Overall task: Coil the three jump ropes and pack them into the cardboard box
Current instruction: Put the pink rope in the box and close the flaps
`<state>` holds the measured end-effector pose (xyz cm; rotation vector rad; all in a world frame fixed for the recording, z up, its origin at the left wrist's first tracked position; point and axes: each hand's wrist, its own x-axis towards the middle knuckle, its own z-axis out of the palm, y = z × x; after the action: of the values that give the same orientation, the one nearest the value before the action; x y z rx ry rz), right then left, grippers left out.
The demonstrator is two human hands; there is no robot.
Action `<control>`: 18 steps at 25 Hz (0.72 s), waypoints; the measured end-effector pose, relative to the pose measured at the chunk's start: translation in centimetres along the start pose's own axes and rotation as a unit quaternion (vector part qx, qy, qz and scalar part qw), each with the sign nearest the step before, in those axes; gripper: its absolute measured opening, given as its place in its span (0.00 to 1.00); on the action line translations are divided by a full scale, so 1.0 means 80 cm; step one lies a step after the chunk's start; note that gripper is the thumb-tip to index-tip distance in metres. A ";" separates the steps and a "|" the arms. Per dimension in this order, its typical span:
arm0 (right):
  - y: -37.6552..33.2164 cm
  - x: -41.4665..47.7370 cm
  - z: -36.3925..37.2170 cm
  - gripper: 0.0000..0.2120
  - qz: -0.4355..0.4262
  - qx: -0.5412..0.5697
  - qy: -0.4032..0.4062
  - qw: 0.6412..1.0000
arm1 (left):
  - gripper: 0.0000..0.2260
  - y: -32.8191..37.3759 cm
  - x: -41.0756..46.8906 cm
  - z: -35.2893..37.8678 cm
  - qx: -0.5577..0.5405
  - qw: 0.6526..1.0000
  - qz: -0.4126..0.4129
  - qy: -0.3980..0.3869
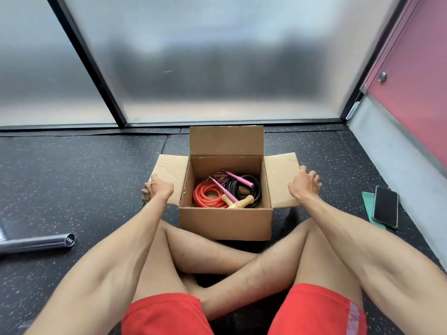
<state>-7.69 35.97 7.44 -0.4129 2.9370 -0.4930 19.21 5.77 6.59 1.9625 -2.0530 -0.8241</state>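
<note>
1. Cardboard box (225, 221): matt brown corrugated board, flaps included, at the fingers of left hand (158, 187) and right hand (304, 183).
2. Between the fingers: red rope (203, 189) glossy, smooth, rubbery; black rope (257, 194) likewise; pink handles (238, 177) smooth, plastic-looking; wooden handles (238, 203) pale, satin.
3. Left of the left fingers: floor (72, 177) matt speckled rubber; bar (36, 243) polished metal.
4. Right of the right fingers: phone (385, 206) glossy black.
</note>
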 end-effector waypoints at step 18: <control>-0.101 -0.081 0.028 0.16 -0.199 0.115 0.004 0.973 | 0.12 0.031 -0.085 0.049 -0.056 0.943 0.327 -0.036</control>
<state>0.85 29.86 8.65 -0.9731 2.7571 -0.8720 15.84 13.29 6.23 1.0732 -2.4053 -0.8251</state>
